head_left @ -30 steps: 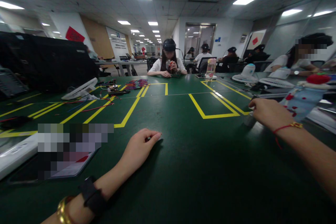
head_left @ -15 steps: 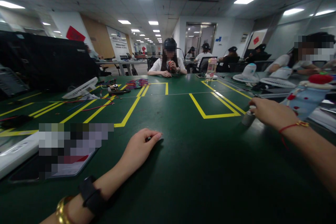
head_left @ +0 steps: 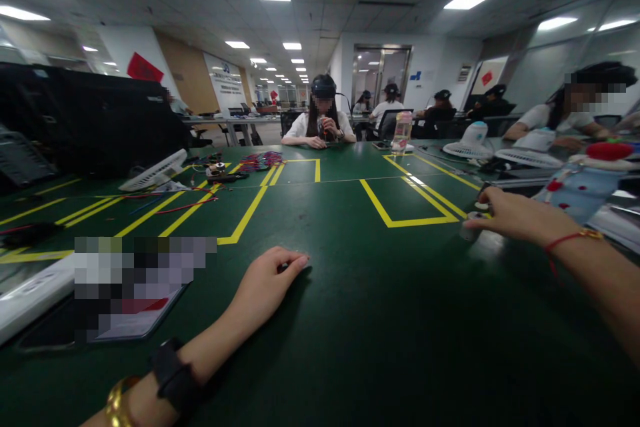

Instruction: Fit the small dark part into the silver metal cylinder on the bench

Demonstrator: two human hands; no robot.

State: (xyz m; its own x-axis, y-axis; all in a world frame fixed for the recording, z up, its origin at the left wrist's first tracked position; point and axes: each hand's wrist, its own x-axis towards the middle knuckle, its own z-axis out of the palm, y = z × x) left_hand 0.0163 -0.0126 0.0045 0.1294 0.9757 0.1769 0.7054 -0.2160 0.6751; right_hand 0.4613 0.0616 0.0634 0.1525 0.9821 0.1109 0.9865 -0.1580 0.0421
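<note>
My left hand (head_left: 270,277) rests on the green table (head_left: 380,320), thumb pressed against the curled fingers. A small greyish patch shows under its fingertips, too little to name. At the right, my right hand (head_left: 515,210) has its thumb and fingers around a small pale bottle (head_left: 469,230). The bottle is tilted and partly covered by the thumb; a whitish bit of it shows between thumb and forefinger. Yellow tape (head_left: 425,221) marks a rectangle just left of that hand.
A phone-like flat item (head_left: 135,327) and a white box (head_left: 35,293) lie left of my left arm. Bundled wires (head_left: 263,160) and a white fan (head_left: 155,170) stand farther back. A blue bag (head_left: 580,190) is beyond my right wrist. Someone sits opposite (head_left: 324,123).
My right hand has shifted slightly right and its thumb has come lower across the bottle, whose tilt has changed. My left hand stays in place.
</note>
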